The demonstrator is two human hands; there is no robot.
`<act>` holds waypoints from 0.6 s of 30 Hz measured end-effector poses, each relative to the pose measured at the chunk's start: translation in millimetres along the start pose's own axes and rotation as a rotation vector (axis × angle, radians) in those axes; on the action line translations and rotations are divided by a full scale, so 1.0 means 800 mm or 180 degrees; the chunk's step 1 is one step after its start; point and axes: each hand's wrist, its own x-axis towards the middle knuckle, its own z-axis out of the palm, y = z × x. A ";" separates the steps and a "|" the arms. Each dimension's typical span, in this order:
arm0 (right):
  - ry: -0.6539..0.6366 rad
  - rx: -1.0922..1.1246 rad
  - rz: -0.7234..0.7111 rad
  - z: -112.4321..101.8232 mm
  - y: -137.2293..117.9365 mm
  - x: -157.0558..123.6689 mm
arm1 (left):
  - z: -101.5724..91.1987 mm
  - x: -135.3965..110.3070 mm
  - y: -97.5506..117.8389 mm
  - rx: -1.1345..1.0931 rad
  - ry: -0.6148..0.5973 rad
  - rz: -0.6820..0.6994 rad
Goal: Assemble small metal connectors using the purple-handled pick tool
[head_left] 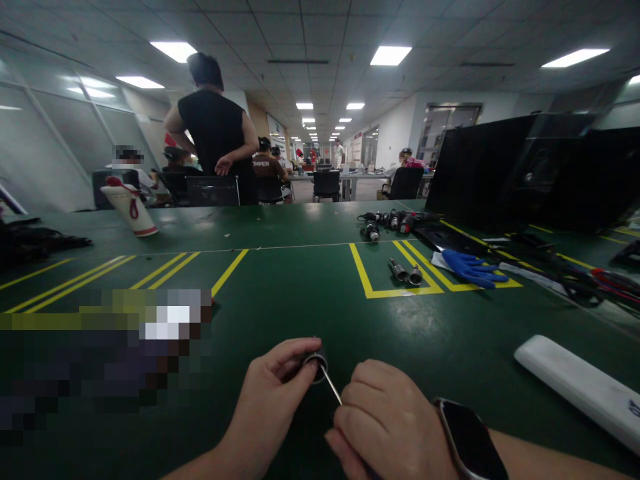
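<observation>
My left hand (pixel 277 383) pinches a small round metal part (pixel 318 360) between thumb and fingers, its open end tilted toward me. In my right hand (pixel 385 417) is a screwdriver (pixel 331 385), gripped in a closed fist that hides most of its handle. Its thin bright shaft slants up and left, with the tip at or inside the part's opening; exactly where it touches cannot be made out. Farther off, two similar metal parts, one lying (pixel 399 269) and one beside it (pixel 415 275), rest inside a yellow-taped box on the green table (pixel 300 280).
Blue gloves (pixel 470 267) lie right of the taped box, near cables. Behind sit dark tools (pixel 395 220) and large black monitors (pixel 480 167). A white bar (pixel 575 387) lies at right. A paper cup (pixel 133 210) stands at far left. A person (pixel 213 120) stands beyond the table.
</observation>
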 end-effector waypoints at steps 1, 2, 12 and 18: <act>0.0007 -0.0020 0.0011 0.001 0.000 -0.001 | 0.000 0.000 0.000 -0.0001 0.0001 0.0016; 0.0011 -0.0037 0.0020 0.001 0.000 -0.001 | 0.000 0.000 0.000 -0.0005 0.0009 0.0036; 0.0052 0.0061 -0.0048 -0.006 0.001 0.004 | 0.001 -0.003 0.005 -0.0042 0.0003 -0.0193; 0.0156 0.0095 -0.0084 -0.007 0.001 0.003 | 0.000 -0.003 0.003 -0.0136 0.0001 -0.0361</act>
